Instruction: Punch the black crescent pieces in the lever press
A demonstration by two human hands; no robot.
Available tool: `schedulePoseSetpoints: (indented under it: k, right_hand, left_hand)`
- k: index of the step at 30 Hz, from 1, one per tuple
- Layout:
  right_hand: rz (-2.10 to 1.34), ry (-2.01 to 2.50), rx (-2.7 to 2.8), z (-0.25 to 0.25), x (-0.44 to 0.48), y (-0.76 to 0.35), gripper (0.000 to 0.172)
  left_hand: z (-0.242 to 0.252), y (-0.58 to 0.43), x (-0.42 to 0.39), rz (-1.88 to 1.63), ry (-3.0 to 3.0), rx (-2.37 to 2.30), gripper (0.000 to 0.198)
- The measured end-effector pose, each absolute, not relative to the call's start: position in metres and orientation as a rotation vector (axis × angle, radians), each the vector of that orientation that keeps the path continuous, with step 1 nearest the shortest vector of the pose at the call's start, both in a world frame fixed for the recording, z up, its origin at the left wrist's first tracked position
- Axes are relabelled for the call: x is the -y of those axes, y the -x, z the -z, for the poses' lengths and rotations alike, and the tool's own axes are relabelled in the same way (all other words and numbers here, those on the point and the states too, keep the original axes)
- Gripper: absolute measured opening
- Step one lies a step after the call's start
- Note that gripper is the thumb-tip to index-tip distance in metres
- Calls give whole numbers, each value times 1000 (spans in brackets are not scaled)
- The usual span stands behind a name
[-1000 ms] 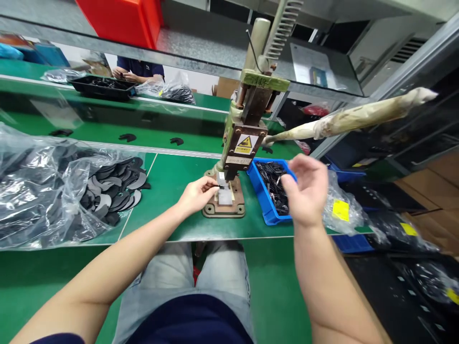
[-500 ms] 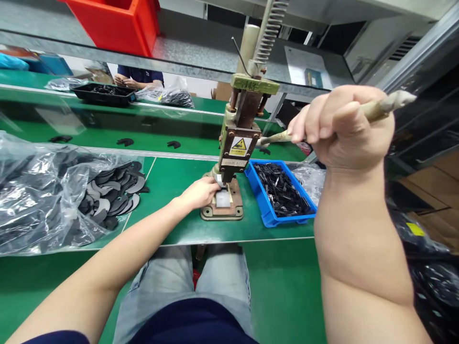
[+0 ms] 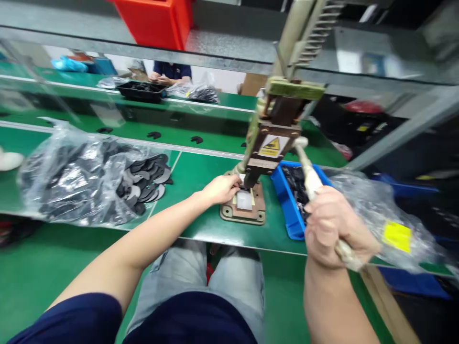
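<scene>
A hand lever press (image 3: 274, 131) with a yellow warning label stands on the green bench, its ram low over a small pale block (image 3: 244, 200) on the base. My left hand (image 3: 223, 189) reaches in from the left. Its fingers are pinched together at the work spot under the ram, and whatever they hold there is hidden. My right hand (image 3: 333, 227) is wrapped round the wrapped lever handle (image 3: 310, 174), which slopes down from the press head towards me.
Right of the press sits a blue bin (image 3: 293, 222) of black parts, with a clear bag (image 3: 380, 210) beside it. A plastic bag (image 3: 82, 177) spills curved dark pieces (image 3: 145, 184) at left. Beyond, a co-worker (image 3: 172, 71) sits near a black tray (image 3: 141, 91). A red bin (image 3: 154, 21) stands on the shelf.
My right hand has pulled the lever down, from nearly level to steeply sloping, and the ram sits lower. My left hand stays at the press base. The whole view has shifted.
</scene>
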State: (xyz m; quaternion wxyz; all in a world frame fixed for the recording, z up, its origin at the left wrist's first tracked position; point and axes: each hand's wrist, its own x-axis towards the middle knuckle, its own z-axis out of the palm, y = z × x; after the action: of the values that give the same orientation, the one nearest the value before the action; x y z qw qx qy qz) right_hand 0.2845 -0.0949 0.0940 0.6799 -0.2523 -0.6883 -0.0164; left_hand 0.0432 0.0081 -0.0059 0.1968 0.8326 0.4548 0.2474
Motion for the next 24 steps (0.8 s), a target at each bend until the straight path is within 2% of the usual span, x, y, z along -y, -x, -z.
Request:
schedulePoseSetpoints:
  k: [2, 6, 9, 12, 15, 19, 24]
  right_hand:
    - [87, 466, 1396, -80, 86, -281, 38]
    - [120, 383, 1268, -69, 69, -278, 50]
    - [127, 402, 1284, -65, 65, -284, 57]
    - [129, 378, 1269, -61, 62, -290, 61]
    - [121, 299, 1256, -57, 58, -294, 61]
    - [115, 300, 1295, -56, 58, -294, 64]
    - [136, 330, 1291, -62, 64, -288, 60]
  left_hand:
    - [3, -41, -8, -673, -2368, -1255, 21]
    - [-3, 0, -20, -548, -2556, -1317, 30]
    - [-12, 68, -41, -306, -2579, -1642, 33]
    - [-21, 143, -64, 85, -2324, -2031, 39]
    - [-22, 196, -78, 275, -2226, -2055, 51]
    - [-15, 218, -85, 505, -2224, -1978, 73]
    - [-14, 218, -92, 646, -2246, -1901, 64]
